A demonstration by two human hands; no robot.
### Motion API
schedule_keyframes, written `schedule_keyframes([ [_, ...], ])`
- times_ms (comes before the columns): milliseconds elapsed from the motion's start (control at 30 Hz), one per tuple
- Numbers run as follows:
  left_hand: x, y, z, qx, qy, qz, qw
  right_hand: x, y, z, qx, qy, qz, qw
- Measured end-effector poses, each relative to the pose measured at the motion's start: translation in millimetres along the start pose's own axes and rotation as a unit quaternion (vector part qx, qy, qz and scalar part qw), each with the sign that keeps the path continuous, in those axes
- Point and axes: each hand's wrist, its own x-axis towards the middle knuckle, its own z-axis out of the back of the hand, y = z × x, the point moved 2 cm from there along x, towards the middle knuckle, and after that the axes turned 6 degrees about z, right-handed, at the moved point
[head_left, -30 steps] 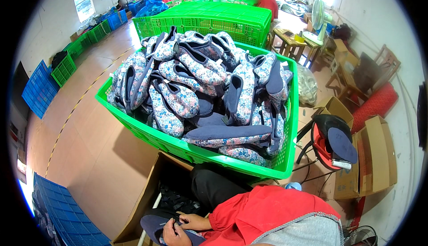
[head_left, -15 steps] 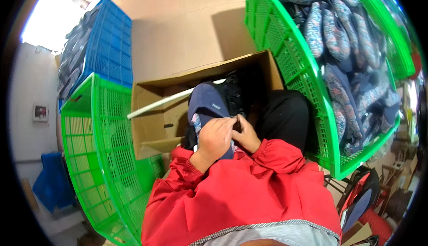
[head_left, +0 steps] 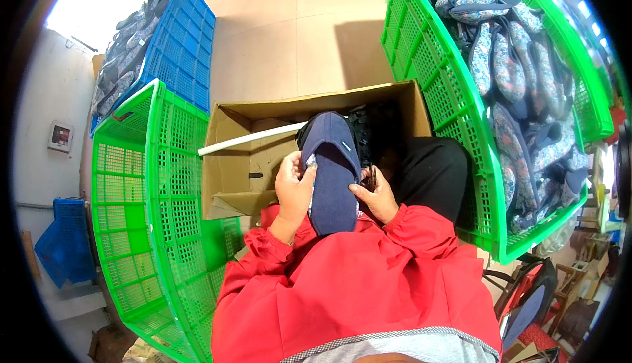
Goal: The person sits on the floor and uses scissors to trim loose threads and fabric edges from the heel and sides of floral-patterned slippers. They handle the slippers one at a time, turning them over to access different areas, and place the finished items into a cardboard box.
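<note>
Head view, hands (head_left: 293,192) curled around navy slipper (head_left: 334,198), cardboard box (head_left: 227,182) holding black material (head_left: 383,125), green crate (head_left: 475,155) of floral shoes (head_left: 509,67)

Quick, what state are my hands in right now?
Left hand: holding the navy shoe by its left edge.
Right hand: thumb against the shoe's right edge; full grip can't be told.
</note>
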Motion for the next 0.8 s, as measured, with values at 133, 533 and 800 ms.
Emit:
schedule_keyframes([
  [133, -0.5, 10.9, 4.4, -0.014, 0.042, 0.033, 0.998, -5.4, -5.1, -1.1, -0.028, -0.005, 0.008, 1.0],
  [533, -30.8, 15.8, 18.1, 0.07, 0.038, -0.082, 0.993, -18.1, -3.0, -4.5, -0.152, 0.005, 0.018, 0.988],
  [800, -40.1, 13.4, 21.6, 0.135, -0.051, -0.131, 0.981, -20.1, 8.9, -6.7, -0.183, 0.038, 0.012, 0.982],
])
